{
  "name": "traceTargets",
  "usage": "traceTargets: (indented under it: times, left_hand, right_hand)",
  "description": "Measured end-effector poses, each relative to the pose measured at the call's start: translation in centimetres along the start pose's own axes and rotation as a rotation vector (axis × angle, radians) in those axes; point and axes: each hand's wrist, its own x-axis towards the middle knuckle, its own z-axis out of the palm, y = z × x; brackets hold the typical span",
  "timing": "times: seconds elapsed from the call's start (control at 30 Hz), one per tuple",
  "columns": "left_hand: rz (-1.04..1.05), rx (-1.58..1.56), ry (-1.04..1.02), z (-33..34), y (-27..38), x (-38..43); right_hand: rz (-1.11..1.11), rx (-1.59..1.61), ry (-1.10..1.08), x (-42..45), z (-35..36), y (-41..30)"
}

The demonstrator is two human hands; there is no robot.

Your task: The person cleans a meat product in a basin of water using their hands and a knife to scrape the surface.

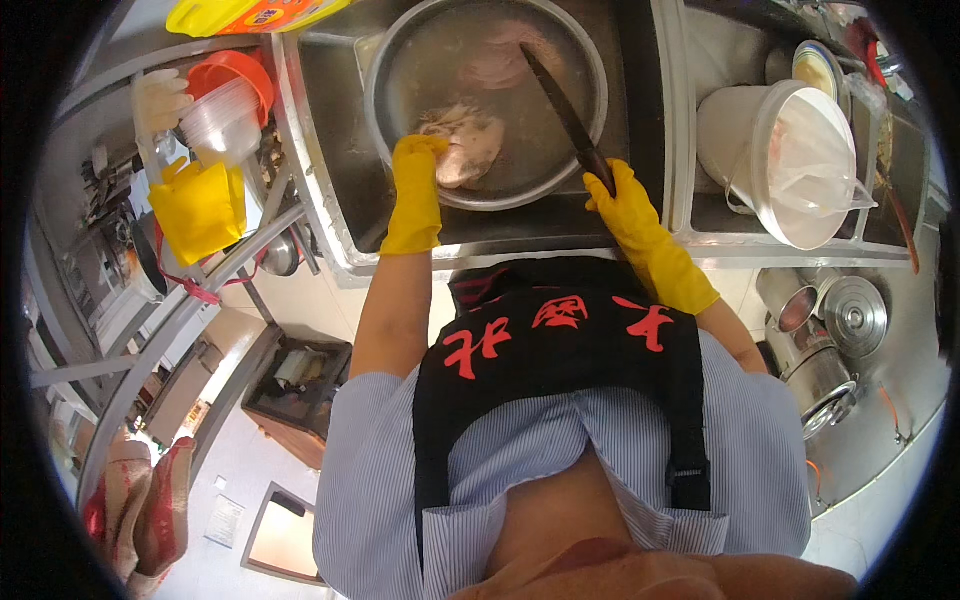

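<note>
A wide round metal basin (491, 201) of cloudy water sits in the stainless steel sink (330, 180). Yellow rubber gloves cover both hands. At the basin's near left rim, my left hand (417, 169) grips the edge of a pale piece of raw meat or offal (474, 150), partly under the water. A second, pinker piece (506, 56) lies submerged towards the far side. My right hand (619, 199) is closed around the handle of a long knife (559, 101). Its dark blade slants over the basin's right rim, tip pointing to the far left, above the pinker piece.
Right of the sink, a white plastic bucket (739, 142) lined with a clear bag stands tilted in another basin. To the left, a rack holds a red bowl (262, 82), stacked clear containers (217, 120) and a hanging yellow glove (199, 210). Metal pots (817, 367) stand at lower right.
</note>
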Motion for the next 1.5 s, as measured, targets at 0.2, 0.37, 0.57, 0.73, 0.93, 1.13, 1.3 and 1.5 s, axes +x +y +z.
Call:
traceTargets:
  times: [0.2, 0.37, 0.57, 0.73, 0.93, 1.13, 1.3, 1.5]
  left_hand:
    - [0.237, 0.779, -0.143, 1.9, 7.1, -1.5]
    - [0.332, 1.293, -0.305, 3.5, 2.7, 0.3]
    - [-0.29, 0.552, -0.12, 0.5, -1.4, 2.6]
    - [0.288, 0.776, -0.243, 1.6, 4.8, -0.2]
    - [0.227, 1.223, -0.437, 3.2, 3.7, 0.3]
    - [-0.27, 0.303, -0.337, 0.2, 3.1, 0.8]
    - [-0.013, 0.57, -0.426, -5.0, -1.1, 0.2]
    - [0.263, 0.868, -0.725, -3.1, 7.8, 0.3]
  right_hand:
    - [0.25, 0.359, -0.063, 1.3, 2.0, -1.4]
    - [0.215, 0.252, -0.092, 0.7, 2.4, -1.4]
    - [0.228, 0.228, -0.055, 0.7, 1.0, -0.1]
    - [0.3, 0.203, -0.029, 1.4, 0.2, 0.4]
    - [0.227, 0.171, -0.1, 0.7, 2.2, -1.1]
    - [0.256, 0.173, -0.09, 0.9, 1.6, 0.4]
    - [0.094, -0.15, -0.136, 0.6, 1.8, -3.3]
    - [0.046, -0.593, -0.417, 2.4, 4.5, -5.2]
